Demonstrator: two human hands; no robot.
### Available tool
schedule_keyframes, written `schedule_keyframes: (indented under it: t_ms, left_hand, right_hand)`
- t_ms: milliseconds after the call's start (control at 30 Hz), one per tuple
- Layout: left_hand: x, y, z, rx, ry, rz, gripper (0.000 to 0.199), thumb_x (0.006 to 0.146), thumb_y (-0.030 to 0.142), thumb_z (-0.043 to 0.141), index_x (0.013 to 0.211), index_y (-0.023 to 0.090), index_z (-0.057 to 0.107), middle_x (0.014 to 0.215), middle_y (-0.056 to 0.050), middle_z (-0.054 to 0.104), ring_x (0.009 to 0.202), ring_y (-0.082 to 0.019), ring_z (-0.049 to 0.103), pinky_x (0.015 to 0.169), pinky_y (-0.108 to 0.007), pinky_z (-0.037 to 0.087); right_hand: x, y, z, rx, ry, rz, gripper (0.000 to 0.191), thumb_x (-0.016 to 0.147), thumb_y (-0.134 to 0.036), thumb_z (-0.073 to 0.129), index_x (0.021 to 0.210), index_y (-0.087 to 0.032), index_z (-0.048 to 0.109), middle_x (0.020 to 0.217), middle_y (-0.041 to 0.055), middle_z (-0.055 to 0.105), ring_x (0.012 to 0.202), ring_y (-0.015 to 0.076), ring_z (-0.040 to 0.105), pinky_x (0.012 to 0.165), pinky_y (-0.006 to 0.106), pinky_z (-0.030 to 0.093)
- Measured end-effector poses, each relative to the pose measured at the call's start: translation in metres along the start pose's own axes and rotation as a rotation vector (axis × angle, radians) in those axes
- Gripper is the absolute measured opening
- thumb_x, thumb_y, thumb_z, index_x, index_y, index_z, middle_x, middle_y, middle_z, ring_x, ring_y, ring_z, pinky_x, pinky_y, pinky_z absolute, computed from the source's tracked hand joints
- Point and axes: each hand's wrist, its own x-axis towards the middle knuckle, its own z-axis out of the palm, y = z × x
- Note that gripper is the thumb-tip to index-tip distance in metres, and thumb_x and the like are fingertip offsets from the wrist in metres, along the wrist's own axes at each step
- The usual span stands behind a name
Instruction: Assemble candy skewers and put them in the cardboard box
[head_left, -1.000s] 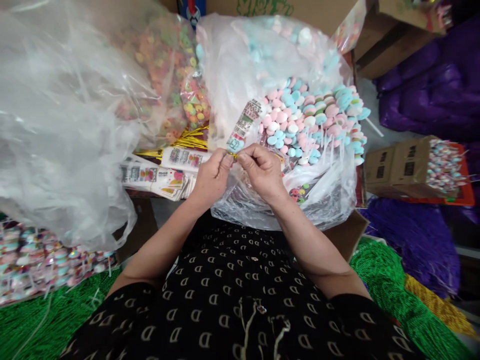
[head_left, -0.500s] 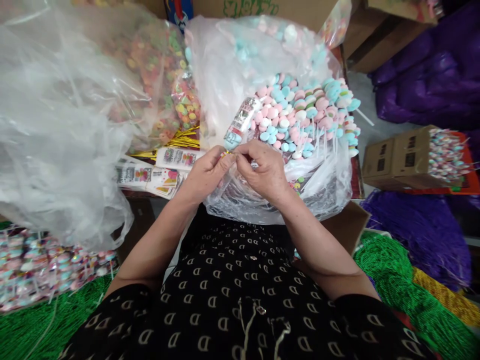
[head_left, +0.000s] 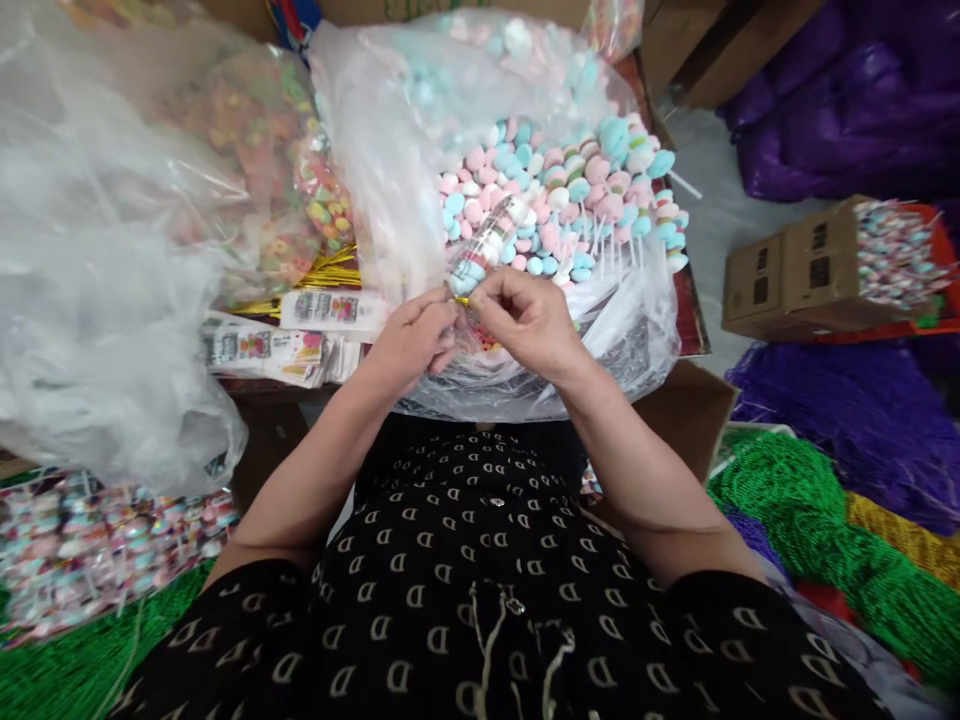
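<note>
A clear printed bag of pink, white and blue candies (head_left: 486, 245) stands tilted up and to the right, its gathered lower end between my hands. My left hand (head_left: 417, 342) is closed around that gathered end. A short gold twist tie (head_left: 460, 300) crosses the bag's neck. Its right end is pinched between the thumb and forefinger of my right hand (head_left: 531, 318). Loose pink, white and blue candies (head_left: 480, 185) lie behind the bag, and candy skewers on white sticks (head_left: 600, 190) lie to its right.
Flat printed bags (head_left: 330, 308) and gold twist ties (head_left: 330, 268) lie left of my hands. A large plastic bag of ring candies (head_left: 255, 150) is behind them. Crumpled clear plastic (head_left: 630, 345) covers the table's front. A carton of wrapped candies (head_left: 795, 275) stands on the right.
The camera view has shifted, so the table's contents sit further left. The gold tie now shows across the bag's neck, and the left fingers have curled further around the gathered end.
</note>
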Motion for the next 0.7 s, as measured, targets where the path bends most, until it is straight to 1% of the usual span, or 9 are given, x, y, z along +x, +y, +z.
schedule_keyframes:
  t_ms: [67, 133, 200, 267, 367, 500, 600, 700]
  left_hand:
    - [0.000, -0.001, 0.006, -0.038, 0.010, -0.028, 0.025, 0.091, 0.013, 0.055, 0.067, 0.021, 0.050, 0.062, 0.004, 0.042, 0.041, -0.006, 0.026, 0.037, -0.020, 0.025]
    - [0.000, 0.001, 0.012, -0.025, 0.009, -0.028, 0.027, 0.091, 0.014, 0.054, 0.066, 0.021, 0.049, 0.056, 0.006, 0.038, 0.039, -0.006, 0.026, 0.035, -0.018, 0.026]
    - [0.000, 0.003, 0.017, 0.005, -0.013, -0.031, 0.027, 0.091, 0.015, 0.052, 0.065, 0.022, 0.048, 0.050, 0.007, 0.033, 0.037, -0.006, 0.026, 0.034, -0.017, 0.026]
    - [0.001, 0.004, 0.021, 0.025, -0.045, -0.043, 0.026, 0.091, 0.016, 0.051, 0.065, 0.022, 0.050, 0.047, 0.007, 0.032, 0.035, -0.007, 0.026, 0.032, -0.017, 0.026]
    - [0.004, 0.006, 0.024, 0.035, -0.098, -0.080, 0.025, 0.088, 0.018, 0.051, 0.063, 0.021, 0.053, 0.044, 0.007, 0.032, 0.033, -0.007, 0.026, 0.031, -0.018, 0.027]
    - [0.010, 0.011, 0.029, 0.035, -0.163, -0.189, 0.025, 0.084, 0.022, 0.051, 0.059, 0.021, 0.050, 0.039, 0.007, 0.029, 0.028, -0.007, 0.024, 0.030, -0.020, 0.028]
    - [0.012, 0.017, 0.033, 0.032, -0.161, -0.264, 0.023, 0.083, 0.025, 0.052, 0.061, 0.022, 0.048, 0.039, 0.009, 0.026, 0.025, -0.007, 0.024, 0.029, -0.020, 0.027]
    - [0.011, 0.020, 0.037, 0.044, -0.157, -0.256, 0.020, 0.084, 0.024, 0.048, 0.064, 0.023, 0.047, 0.040, 0.009, 0.024, 0.026, -0.007, 0.024, 0.031, -0.020, 0.029]
  right_hand:
    - [-0.007, 0.005, 0.000, 0.027, 0.037, -0.002, 0.021, 0.099, -0.033, 0.056, 0.085, -0.020, 0.066, 0.078, -0.0003, 0.066, 0.073, 0.0139, 0.058, 0.070, 0.029, 0.050]
    - [-0.014, 0.008, 0.000, 0.002, 0.080, -0.032, 0.017, 0.100, -0.032, 0.055, 0.098, -0.021, 0.068, 0.089, 0.0018, 0.070, 0.078, 0.0155, 0.062, 0.075, 0.031, 0.053]
    - [-0.020, 0.009, 0.000, -0.078, 0.114, -0.066, 0.020, 0.100, -0.030, 0.055, 0.114, -0.025, 0.068, 0.102, 0.0042, 0.072, 0.086, 0.0181, 0.065, 0.080, 0.034, 0.055]
    - [-0.024, 0.010, -0.001, -0.191, 0.120, -0.112, 0.026, 0.100, -0.027, 0.054, 0.122, -0.027, 0.067, 0.108, 0.0061, 0.073, 0.093, 0.0214, 0.066, 0.086, 0.038, 0.055]
    - [-0.026, 0.017, -0.004, -0.326, 0.122, -0.195, 0.025, 0.102, -0.025, 0.051, 0.116, -0.025, 0.071, 0.102, 0.0086, 0.073, 0.096, 0.0248, 0.065, 0.092, 0.044, 0.051]
    - [-0.023, 0.029, -0.010, -0.391, 0.156, -0.263, 0.023, 0.105, -0.030, 0.049, 0.105, -0.026, 0.072, 0.091, 0.0061, 0.069, 0.089, 0.0230, 0.060, 0.088, 0.044, 0.046]
    - [-0.019, 0.033, -0.015, -0.458, 0.164, -0.308, 0.026, 0.107, -0.032, 0.045, 0.098, -0.026, 0.069, 0.086, 0.0041, 0.063, 0.086, 0.0214, 0.057, 0.085, 0.043, 0.043]
    - [-0.013, 0.031, -0.019, -0.553, 0.152, -0.333, 0.031, 0.109, -0.032, 0.040, 0.090, -0.024, 0.063, 0.083, 0.0035, 0.060, 0.085, 0.0212, 0.055, 0.085, 0.043, 0.043]
